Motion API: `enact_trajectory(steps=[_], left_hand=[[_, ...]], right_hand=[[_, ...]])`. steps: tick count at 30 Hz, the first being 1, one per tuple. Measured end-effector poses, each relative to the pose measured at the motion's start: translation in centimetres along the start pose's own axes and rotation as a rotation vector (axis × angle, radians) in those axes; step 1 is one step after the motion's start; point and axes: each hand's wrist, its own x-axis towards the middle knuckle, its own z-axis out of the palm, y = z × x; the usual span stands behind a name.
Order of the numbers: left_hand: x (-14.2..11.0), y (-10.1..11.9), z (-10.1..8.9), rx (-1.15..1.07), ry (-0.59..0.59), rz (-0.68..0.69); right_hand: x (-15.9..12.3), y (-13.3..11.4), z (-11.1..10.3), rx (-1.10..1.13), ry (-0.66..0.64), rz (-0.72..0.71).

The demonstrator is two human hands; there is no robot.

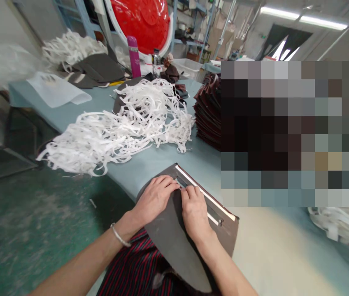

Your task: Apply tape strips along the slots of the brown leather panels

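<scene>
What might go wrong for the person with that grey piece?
The grey piece overhangs the table, so it might slip if released. The left hand and right hand press close to its long white strip, which might shift. The tangled white strips also overhang and might slide off.

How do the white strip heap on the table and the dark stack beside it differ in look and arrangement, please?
The heap is white, while the stack is dark reddish brown. The heap sprawls in loose tangles; the stack rises in layers. Both rest on the table.
</scene>
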Motion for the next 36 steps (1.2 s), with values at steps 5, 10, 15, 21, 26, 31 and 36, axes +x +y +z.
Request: enact_trajectory(steps=[5, 10, 15, 21, 26, 31, 36], left_hand=[[0.0, -0.4, 0.7, -0.003, 0.045, 0.013], [-0.1, -0.6, 1.0, -0.015, 0.016, 0.045], [-0.1, -0.7, 1.1, -0.019, 0.003, 0.054], [0.0, -1.1, 1.4, -0.041, 0.012, 0.089], [0.2, -0.7, 1.3, 0.009, 0.019, 0.084], [0.7, 6.1, 1.5, 0.019, -0.001, 0.050], [-0.1, 12.1, 3.9, -0.076, -0.167, 0.094]], right_hand=[[-7.7, 4.1, -2.0, -0.005, -0.003, -0.024], [-12.7, 6.9, -3.5, 0.073, -0.010, -0.060], [-12.7, 7.0, -4.0, 0.180, -0.023, 0.011], [-12.8, 7.7, -4.4, 0.552, 0.089, 0.213], [-13.2, 8.1, -4.2, 0.672, 0.098, 0.317], [-12.8, 8.1, -3.5, 0.623, 0.085, 0.304], [-11.6, 8.0, -3.7, 0.435, 0.059, 0.223]])
